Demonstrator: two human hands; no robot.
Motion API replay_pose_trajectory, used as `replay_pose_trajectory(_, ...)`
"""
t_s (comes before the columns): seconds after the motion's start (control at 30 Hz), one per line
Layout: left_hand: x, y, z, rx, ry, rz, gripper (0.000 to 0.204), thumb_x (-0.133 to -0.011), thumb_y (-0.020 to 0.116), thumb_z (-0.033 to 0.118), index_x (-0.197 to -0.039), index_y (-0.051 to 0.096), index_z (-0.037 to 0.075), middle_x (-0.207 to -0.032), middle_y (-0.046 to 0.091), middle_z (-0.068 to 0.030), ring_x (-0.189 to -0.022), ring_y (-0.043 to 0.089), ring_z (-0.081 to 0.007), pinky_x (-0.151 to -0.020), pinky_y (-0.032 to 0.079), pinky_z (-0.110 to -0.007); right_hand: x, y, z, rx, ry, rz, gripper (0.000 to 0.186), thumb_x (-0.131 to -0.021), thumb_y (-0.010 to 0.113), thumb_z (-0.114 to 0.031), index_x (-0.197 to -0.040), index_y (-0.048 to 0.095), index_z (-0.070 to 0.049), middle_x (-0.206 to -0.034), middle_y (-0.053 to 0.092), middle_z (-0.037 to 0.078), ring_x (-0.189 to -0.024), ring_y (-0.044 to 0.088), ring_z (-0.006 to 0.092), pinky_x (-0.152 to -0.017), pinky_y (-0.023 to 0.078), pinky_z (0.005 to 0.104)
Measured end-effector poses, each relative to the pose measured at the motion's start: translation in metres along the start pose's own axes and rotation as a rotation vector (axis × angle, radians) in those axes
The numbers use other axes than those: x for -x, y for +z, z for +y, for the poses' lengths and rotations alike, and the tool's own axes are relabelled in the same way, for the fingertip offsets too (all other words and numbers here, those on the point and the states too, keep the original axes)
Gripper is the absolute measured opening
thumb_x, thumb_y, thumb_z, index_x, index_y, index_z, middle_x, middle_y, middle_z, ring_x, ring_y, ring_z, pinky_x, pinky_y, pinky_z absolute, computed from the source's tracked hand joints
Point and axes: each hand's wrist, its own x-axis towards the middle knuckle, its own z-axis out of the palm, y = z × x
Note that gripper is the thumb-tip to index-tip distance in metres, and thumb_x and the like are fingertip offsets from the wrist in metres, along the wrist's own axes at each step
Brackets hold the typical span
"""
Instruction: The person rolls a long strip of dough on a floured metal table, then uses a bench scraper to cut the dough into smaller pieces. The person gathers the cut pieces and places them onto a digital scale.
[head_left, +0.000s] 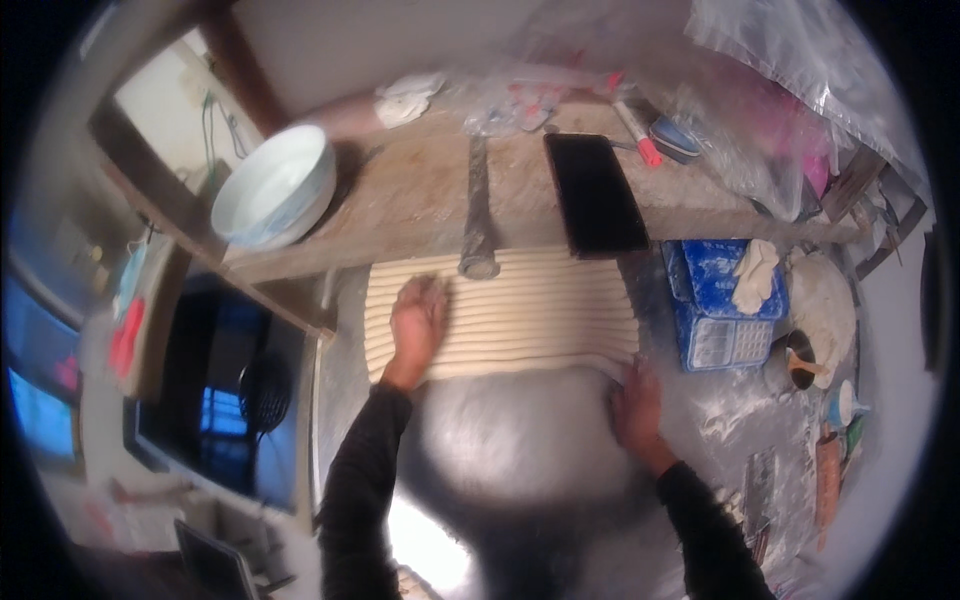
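Note:
Many long, pale dough strips [505, 320] lie side by side on a metal work surface [500, 430]. My left hand [418, 322] is over their left part, fingers bent and close together; what lies under the fingertips is hidden. At the right end of the nearest strip, my right hand [638, 405] is slightly blurred, its fingers closed at the dough. A grey, rod-like tool [478, 200] with a round end extends from the wooden shelf [390, 210] down to the far strips.
The shelf bears a white bowl [270, 200], black tablet [595, 195], marker [635, 130] and plastic bags. Right: a blue scale [715, 310], pale dough [820, 290], a metal cup [790, 355] and rolling pin [827, 480]. Left: a dark glossy panel [200, 350] and wooden posts.

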Motion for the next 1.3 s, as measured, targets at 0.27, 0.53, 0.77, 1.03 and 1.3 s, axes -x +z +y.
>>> replay_pose_trajectory(0.27, -0.051, 0.112, -0.09, -0.073, -0.068, -0.069, 0.021, -0.093, 0.064, 0.022, -0.099, 0.071, 0.003, -0.093, 0.07, -0.0212, -0.087, 0.065, -0.0436, -0.075, 0.052, -0.051, -0.004, 0.004, -0.007, -0.04, 0.048, -0.093, 0.063, -0.083, 0.068, -0.019, -0.14, 0.048, 0.002, -0.15, 0.042, 0.027, -0.141, 0.038, 0.045, -0.112, 0.031, 0.0591)
replay_pose_trajectory(0.53, -0.058, 0.104, -0.085, -0.038, -0.16, -0.179, 0.026, -0.095, 0.063, 0.025, -0.108, 0.07, 0.004, -0.098, 0.07, -0.0209, -0.092, 0.066, -0.0406, -0.08, 0.052, -0.048, -0.005, 0.001, -0.004, -0.025, 0.057, -0.148, 0.062, -0.085, 0.066, -0.021, -0.141, 0.048, 0.001, -0.15, 0.042, 0.027, -0.141, 0.038, 0.0455, -0.109, 0.033, 0.0614)
replay_pose_trajectory(0.77, -0.063, 0.074, -0.087, 0.001, -0.231, -0.218, 0.031, -0.097, 0.062, 0.028, -0.116, 0.068, 0.005, -0.103, 0.07, -0.0207, -0.096, 0.067, -0.0379, -0.085, 0.052, -0.046, -0.003, 0.007, 0.0, 0.003, 0.037, -0.104, 0.062, -0.086, 0.065, -0.02, -0.141, 0.047, 0.002, -0.149, 0.042, 0.026, -0.139, 0.039, 0.0455, -0.108, 0.035, 0.0598)
replay_pose_trajectory(1.03, -0.051, 0.02, -0.065, 0.088, -0.301, -0.233, 0.037, -0.099, 0.061, 0.031, -0.125, 0.066, 0.006, -0.109, 0.07, -0.0204, -0.1, 0.068, -0.0349, -0.089, 0.052, -0.043, -0.005, 0.01, 0.0, -0.042, 0.043, -0.086, 0.061, -0.086, 0.065, -0.018, -0.141, 0.047, 0.002, -0.15, 0.041, 0.026, -0.138, 0.04, 0.0458, -0.109, 0.035, 0.0571)
replay_pose_trajectory(1.3, -0.007, 0.001, 0.042, -0.023, 0.167, -0.42, 0.071, -0.097, 0.056, 0.058, -0.152, 0.045, 0.016, -0.158, 0.041, -0.0147, -0.148, 0.032, -0.042, -0.117, 0.033, -0.056, -0.002, 0.008, 0.0, -0.046, 0.004, -0.04, 0.06, -0.085, 0.066, -0.018, -0.139, 0.048, 0.002, -0.148, 0.043, 0.026, -0.137, 0.041, 0.0455, -0.108, 0.037, 0.0561)
